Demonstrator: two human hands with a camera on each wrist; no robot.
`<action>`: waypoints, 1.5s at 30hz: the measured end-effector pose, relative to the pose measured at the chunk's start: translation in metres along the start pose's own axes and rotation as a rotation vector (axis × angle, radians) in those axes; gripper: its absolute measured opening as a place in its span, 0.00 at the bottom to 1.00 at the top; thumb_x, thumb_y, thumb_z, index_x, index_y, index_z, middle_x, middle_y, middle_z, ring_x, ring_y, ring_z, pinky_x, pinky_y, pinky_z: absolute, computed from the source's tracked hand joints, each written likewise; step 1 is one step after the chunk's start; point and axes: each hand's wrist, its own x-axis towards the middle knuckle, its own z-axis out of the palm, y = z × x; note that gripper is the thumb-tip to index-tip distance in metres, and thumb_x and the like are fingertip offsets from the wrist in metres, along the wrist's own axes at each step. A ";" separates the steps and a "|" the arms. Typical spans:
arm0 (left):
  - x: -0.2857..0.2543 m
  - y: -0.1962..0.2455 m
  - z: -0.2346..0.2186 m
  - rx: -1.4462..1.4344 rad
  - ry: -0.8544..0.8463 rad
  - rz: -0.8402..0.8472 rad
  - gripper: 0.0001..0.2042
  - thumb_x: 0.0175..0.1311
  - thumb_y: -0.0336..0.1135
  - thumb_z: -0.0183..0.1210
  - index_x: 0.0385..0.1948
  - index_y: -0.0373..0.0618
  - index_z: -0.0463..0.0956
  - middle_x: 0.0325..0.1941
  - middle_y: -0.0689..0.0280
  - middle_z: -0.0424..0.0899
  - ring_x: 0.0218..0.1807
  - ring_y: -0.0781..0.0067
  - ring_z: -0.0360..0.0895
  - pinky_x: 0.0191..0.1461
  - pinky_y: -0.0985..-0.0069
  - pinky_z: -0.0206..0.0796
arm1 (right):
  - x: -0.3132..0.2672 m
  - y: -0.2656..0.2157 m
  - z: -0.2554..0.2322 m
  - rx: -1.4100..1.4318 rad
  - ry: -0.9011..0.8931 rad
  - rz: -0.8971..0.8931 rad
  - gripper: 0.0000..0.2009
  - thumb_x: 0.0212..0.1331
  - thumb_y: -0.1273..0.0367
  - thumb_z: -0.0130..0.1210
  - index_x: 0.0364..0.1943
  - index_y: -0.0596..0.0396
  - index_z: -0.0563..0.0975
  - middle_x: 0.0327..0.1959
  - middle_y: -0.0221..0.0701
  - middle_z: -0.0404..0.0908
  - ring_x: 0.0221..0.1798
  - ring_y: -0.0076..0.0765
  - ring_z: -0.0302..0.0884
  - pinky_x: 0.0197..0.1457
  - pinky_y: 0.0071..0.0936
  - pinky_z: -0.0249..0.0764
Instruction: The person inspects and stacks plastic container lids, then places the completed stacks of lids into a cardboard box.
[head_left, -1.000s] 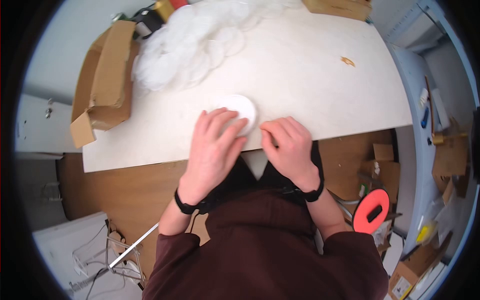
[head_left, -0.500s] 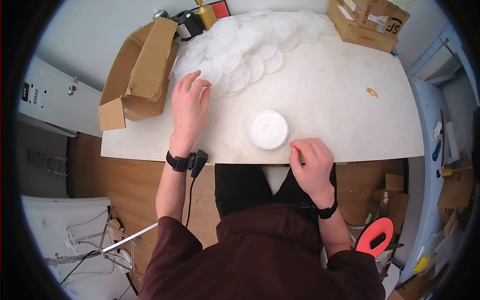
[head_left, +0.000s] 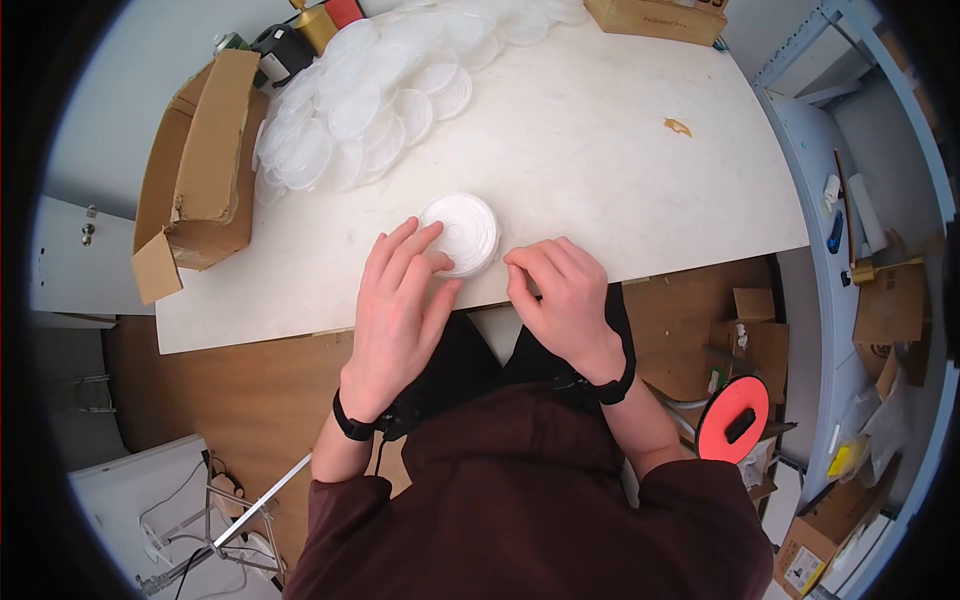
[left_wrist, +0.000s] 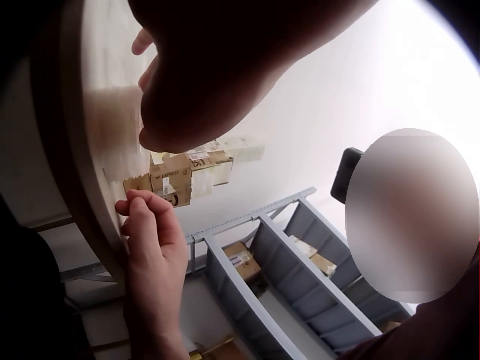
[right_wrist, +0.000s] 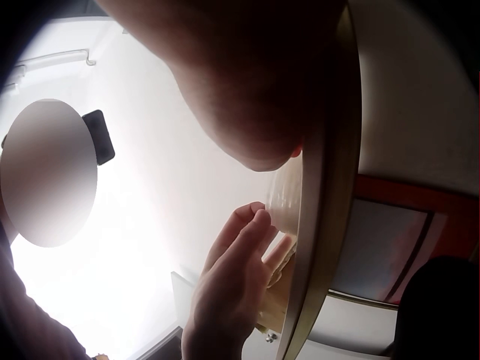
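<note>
A stack of round, whitish plastic lids point(head_left: 470, 225) sits near the table's front edge. My left hand point(head_left: 392, 300) is at its left side, fingers spread and slightly bent, fingertips over the rim. The right wrist view shows the left hand's fingers point(right_wrist: 251, 217) right beside the stack's side point(right_wrist: 286, 199). To the right of the stack, my right hand point(head_left: 563, 295) stays close to the tabletop with fingers loosely curled and thumb near the index finger; nothing shows between them. A loose heap of similar translucent lids point(head_left: 350, 110) spreads over the back left of the table.
An open cardboard box point(head_left: 215, 150) stands at the table's left end. Behind the heap are a black container point(head_left: 283, 52) and a gold-coloured object point(head_left: 315, 27). Another carton point(head_left: 655, 17) lies at the back right. A brown scrap point(head_left: 678, 127) rests on the tabletop point(head_left: 600, 160).
My left hand moved from the stack to the heap's front edge, then came back beside the stack. The right hand kept its place near the stack. The head view swung away and back.
</note>
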 end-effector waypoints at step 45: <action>0.012 0.006 -0.008 0.171 -0.131 0.098 0.19 0.74 0.32 0.71 0.65 0.51 0.84 0.73 0.60 0.82 0.81 0.46 0.73 0.87 0.34 0.57 | 0.000 -0.001 -0.003 0.019 -0.025 0.002 0.07 0.60 0.76 0.69 0.41 0.51 0.87 0.35 0.31 0.85 0.37 0.43 0.83 0.40 0.41 0.80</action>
